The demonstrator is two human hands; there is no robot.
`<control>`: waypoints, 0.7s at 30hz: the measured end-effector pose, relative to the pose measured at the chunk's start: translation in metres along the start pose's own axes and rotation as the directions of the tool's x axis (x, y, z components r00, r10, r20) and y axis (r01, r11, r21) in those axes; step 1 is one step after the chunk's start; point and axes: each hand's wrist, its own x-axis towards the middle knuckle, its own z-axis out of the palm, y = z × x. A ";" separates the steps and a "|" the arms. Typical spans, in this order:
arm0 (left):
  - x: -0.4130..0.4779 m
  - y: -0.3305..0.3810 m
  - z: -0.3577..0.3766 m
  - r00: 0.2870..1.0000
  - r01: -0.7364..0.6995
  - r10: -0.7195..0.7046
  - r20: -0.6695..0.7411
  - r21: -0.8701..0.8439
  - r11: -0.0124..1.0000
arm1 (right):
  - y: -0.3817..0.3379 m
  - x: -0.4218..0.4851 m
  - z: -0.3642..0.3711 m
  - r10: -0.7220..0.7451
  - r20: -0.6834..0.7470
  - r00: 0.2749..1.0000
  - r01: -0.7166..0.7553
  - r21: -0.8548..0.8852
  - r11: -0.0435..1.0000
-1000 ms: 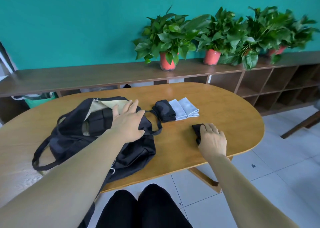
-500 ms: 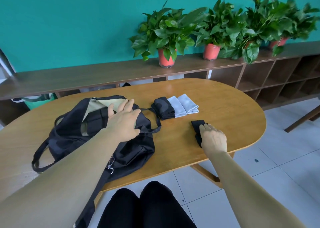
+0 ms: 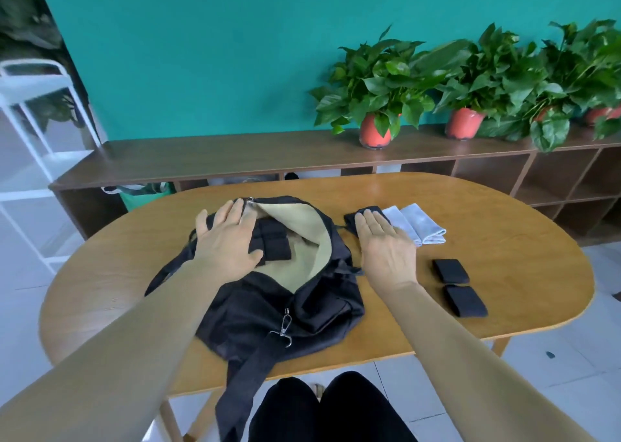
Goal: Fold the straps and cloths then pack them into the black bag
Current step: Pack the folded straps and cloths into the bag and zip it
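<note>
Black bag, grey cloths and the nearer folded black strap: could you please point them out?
black bag (image 3: 258, 302): head view, front panel below the opening.
grey cloths (image 3: 422, 223): head view, top of the right-hand fold.
nearer folded black strap (image 3: 465, 300): head view, middle of its top face.

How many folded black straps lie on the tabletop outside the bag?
2. The farther strap and the nearer strap lie close together, right of the right hand. More folded straps sit inside the black bag, partly hidden by the left hand.

No legible text anywhere.
</note>
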 end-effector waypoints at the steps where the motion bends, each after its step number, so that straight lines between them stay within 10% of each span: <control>1: -0.001 -0.010 0.001 1.000 0.013 -0.013 0.006 0.001 1.000 | -0.016 0.007 0.002 -0.038 -0.020 0.999 0.038 0.026 0.999; 21: 0.021 -0.062 0.052 1.000 0.011 -0.012 -0.008 -0.113 0.994 | -0.144 0.043 0.092 -0.147 0.238 0.960 0.165 -0.057 0.985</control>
